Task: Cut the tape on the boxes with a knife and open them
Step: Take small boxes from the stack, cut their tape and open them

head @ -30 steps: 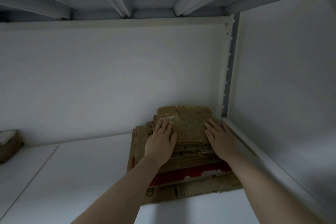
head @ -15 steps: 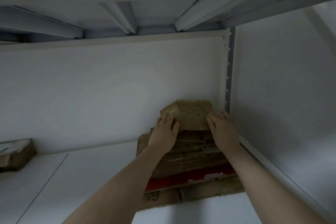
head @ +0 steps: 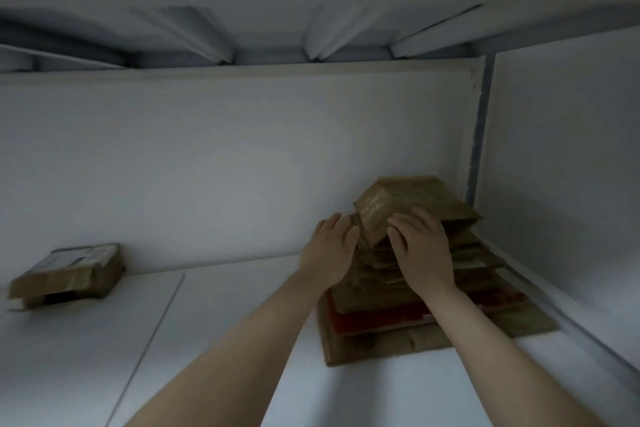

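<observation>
Nearest us, our two forearms reach out over the white shelf board (head: 207, 340) toward the stack of flattened cardboard (head: 398, 345) in the far right corner. A second ago our palms lay flat on either side of the stack's top. Now the left hand (head: 330, 250) has slid off to the stack's left edge, fingers straight and together, touching the side of the layers. The right hand (head: 420, 250) has crossed leftward onto the near part of the top piece (head: 415, 199), fingers spread and only slightly bent, pressing it, not gripping it.

That top piece has changed most. It lay flat before; now it is turned and tipped up, its glossy taped face toward us and its far edge close to the back wall (head: 207, 166).

Our view has also swung left, so the small taped box (head: 65, 274) at the far left of the shelf, well apart from the stack, now shows whole; it looks to be still sealed.

We judge that we are just settling spent cardboard. No knife is in sight, so the next cut waits on fetching one and going to that box.
</observation>
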